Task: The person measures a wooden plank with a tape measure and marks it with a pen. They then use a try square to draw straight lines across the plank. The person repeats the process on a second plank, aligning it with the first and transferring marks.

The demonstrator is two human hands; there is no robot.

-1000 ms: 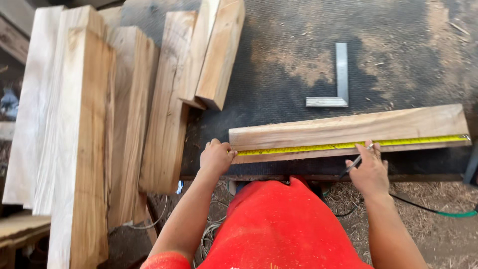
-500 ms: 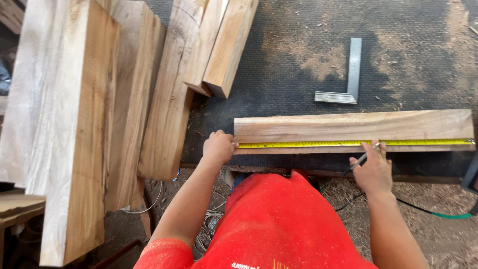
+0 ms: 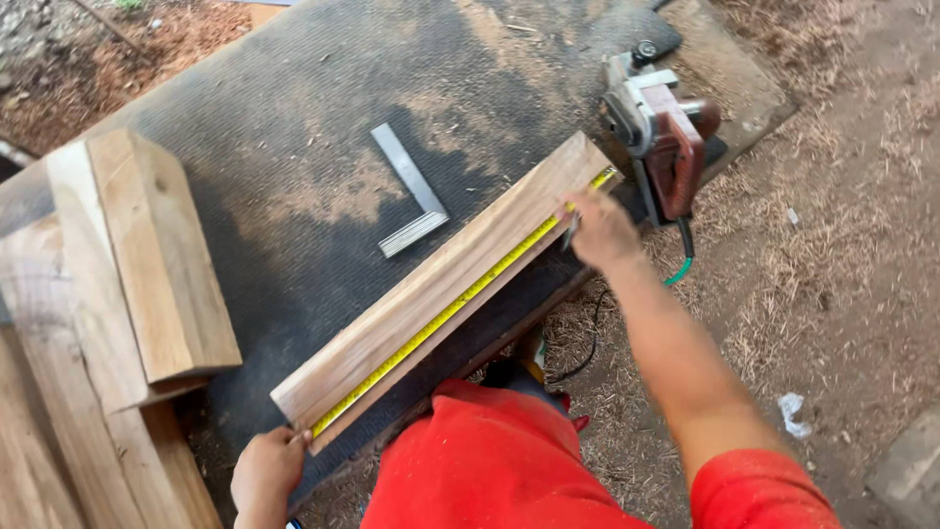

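A long wooden board (image 3: 431, 284) lies slantwise on a dark mat-covered workbench (image 3: 294, 118). A yellow measuring tape (image 3: 460, 304) runs along the board's near edge. My left hand (image 3: 266, 473) pinches the tape's end at the board's lower left corner. Near the board's far right end, my right hand (image 3: 599, 228) presses the tape down and holds a thin pencil-like marker (image 3: 571, 230).
A metal try square (image 3: 411, 192) lies on the mat behind the board. A red and grey power tool (image 3: 661, 137) with a green cord sits at the bench's right end. Thick timber blocks (image 3: 147, 264) are stacked at left. Sawdust and wood shavings cover the ground at right.
The view has swung right, so the board now looks slanted. My right hand has slid along the tape toward the board's far end. My left hand stays at the tape's end.
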